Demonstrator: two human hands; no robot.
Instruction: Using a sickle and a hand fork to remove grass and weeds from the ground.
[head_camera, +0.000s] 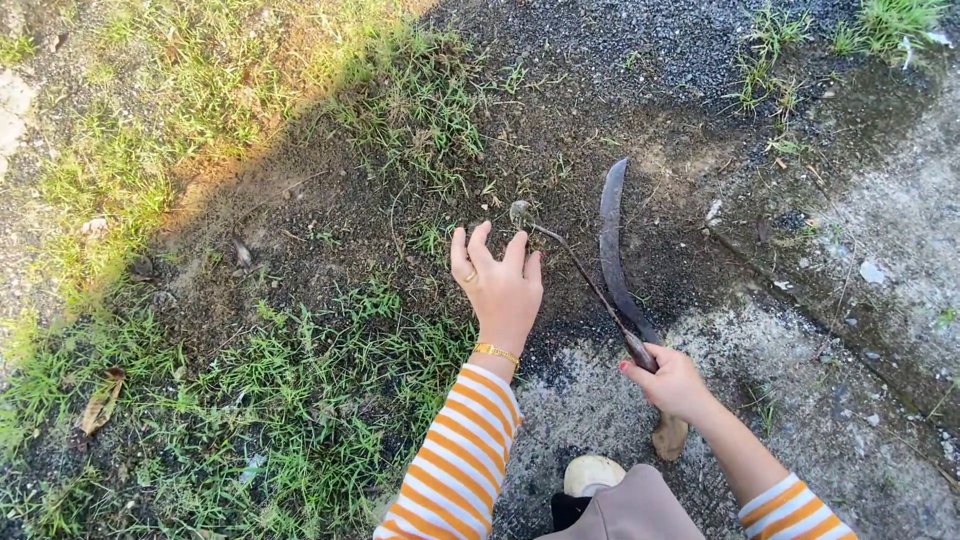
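Left fingers: spread apart and extended, gripping nothing; tips point away from the person over dark soil. A ring sits on one finger.
Left hand (500, 283): back of hand up, held low over the ground near the middle of the dirt patch; whether the fingertips touch the soil cannot be told. A gold bracelet (496, 352) circles the wrist.
Right fingers: curled tight around the handle of the sickle (612, 255); nails painted red.
Right hand (668, 382): closed on the handle, just right of the left hand, over the edge where dark soil meets pale gravel.
Sickle, look: long curved blade, dark and dull, rust-toned, tapering to a point; the wooden handle end shows below the fist.
Sickle, place: blade runs from the right hand away from the person, tip lying on bare soil right of the left hand's fingertips.
Thin stem (565, 255): a slim stalk with a small knob-like end, running from beside the left fingertips towards the right hand, close alongside the blade; which hand holds it, if any, cannot be told.
Sleeves (458, 455): orange and white stripes on both arms.
Ground (330, 220): dark bare soil at centre; grass (300, 400) towards the near left and far left; grey gravel at the far edge and right.
Dry leaf (100, 402): brown, lying in grass at the left edge.
Shoe (592, 473): pale toe showing at the near edge.
Containers: none seen.
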